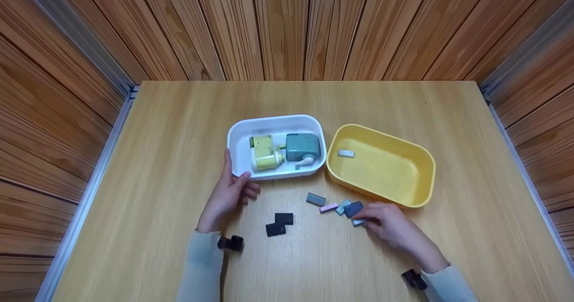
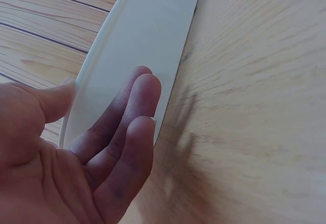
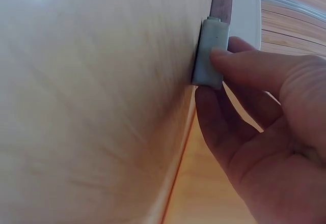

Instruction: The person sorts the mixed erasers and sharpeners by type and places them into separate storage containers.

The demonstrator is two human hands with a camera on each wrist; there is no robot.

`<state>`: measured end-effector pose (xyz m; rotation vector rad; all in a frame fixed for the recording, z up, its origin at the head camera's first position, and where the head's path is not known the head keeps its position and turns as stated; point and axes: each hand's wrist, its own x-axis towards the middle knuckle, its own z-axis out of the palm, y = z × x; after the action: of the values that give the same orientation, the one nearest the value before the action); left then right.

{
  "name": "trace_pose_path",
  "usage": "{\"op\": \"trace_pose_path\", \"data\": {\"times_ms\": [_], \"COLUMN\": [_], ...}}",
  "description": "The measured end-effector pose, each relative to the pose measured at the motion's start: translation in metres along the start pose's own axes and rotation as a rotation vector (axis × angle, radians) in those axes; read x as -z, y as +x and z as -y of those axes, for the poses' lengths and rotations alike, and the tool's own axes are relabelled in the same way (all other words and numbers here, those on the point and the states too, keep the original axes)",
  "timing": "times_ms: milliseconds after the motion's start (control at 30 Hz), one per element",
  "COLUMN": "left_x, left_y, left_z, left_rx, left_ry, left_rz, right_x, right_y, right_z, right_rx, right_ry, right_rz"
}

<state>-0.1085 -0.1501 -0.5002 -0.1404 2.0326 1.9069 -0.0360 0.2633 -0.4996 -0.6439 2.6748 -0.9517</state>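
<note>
My left hand point(image 1: 227, 197) holds the near left corner of a white plastic tray point(image 1: 273, 175), its thumb at the rim and other fingers by the outer wall. In the left wrist view, those fingers point(image 2: 142, 96) bend loosely in front of the wall. A yellow-green device point(image 1: 265, 152) and a teal device with a white crank point(image 1: 302, 147), resembling a pencil sharpener, lie in the tray. My right hand point(image 1: 390, 223) pinches a small pale blue block point(image 3: 211, 51) at the table surface. Touching or close to it are a navy block point(image 1: 353, 209) and a light teal block point(image 1: 343, 207).
A yellow tub point(image 1: 385, 167) holding one small whitish block point(image 1: 345, 153) stands right of the white tray. On the table lie a pink block point(image 1: 328, 207), a grey-blue block point(image 1: 316, 199) and two black blocks point(image 1: 284, 218). Wood-panelled walls point(image 1: 287, 28) enclose the table.
</note>
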Motion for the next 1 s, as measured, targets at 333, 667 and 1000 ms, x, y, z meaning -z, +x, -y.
{"op": "trace_pose_path", "data": {"times_ms": [333, 667, 1000], "left_x": [0.001, 0.000, -0.001], "left_y": [0.001, 0.000, -0.002], "left_z": [0.001, 0.000, -0.001], "left_rx": [0.011, 0.006, -0.008], "left_ry": [0.008, -0.002, 0.034], "left_rz": [-0.002, -0.005, -0.016], "right_x": [0.000, 0.009, 0.015], "right_y": [-0.003, -0.005, -0.008], "right_z": [-0.002, 0.010, 0.021], "right_rx": [0.041, 0.039, 0.103], "right_ry": [0.053, 0.068, 0.034], "right_rz": [-0.017, -0.024, -0.096]}}
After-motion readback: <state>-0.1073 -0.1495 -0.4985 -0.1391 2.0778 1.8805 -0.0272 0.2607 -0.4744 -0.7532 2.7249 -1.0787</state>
